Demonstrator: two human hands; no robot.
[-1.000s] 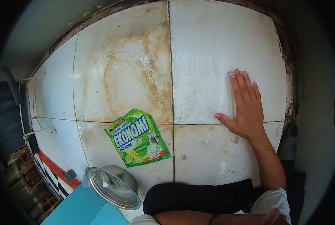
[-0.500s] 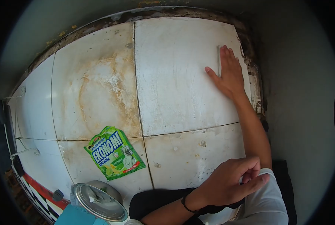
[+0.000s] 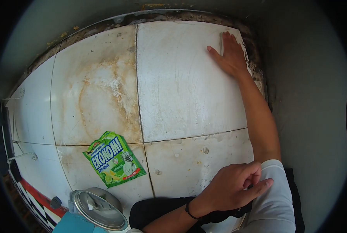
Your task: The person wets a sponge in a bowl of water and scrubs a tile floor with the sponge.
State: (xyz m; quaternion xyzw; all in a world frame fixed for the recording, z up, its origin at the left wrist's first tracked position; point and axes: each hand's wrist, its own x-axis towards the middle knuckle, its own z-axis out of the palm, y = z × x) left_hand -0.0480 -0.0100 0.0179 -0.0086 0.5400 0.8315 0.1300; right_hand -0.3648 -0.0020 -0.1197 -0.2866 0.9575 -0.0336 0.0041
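Observation:
My right hand (image 3: 232, 56) lies flat near the far right corner of a white tile (image 3: 181, 77), thumb spread to the left. Under its palm and fingers is a thin pale grey pad (image 3: 221, 43); only its left edge shows. My left hand (image 3: 233, 185), with a black band at the wrist, is loosely closed in front of my right sleeve (image 3: 275, 194). Nothing shows between its thumb and curled forefinger; the other fingers are hidden. To the left, a green packet (image 3: 114, 159) marked EKONOMI lies flat across a tile joint.
Brown stains mark the neighbouring tile (image 3: 99, 89). A round metal container with a clear lid (image 3: 99, 209) stands at lower left beside a blue object (image 3: 74, 224) and a grey brush-like thing (image 3: 56, 202). Grey walls (image 3: 305, 97) bound the far and right sides.
My right hand has slid away from me and slightly left along the tile, and the pale pad has moved with it. My left hand stays loosely closed. The view has shifted slightly.

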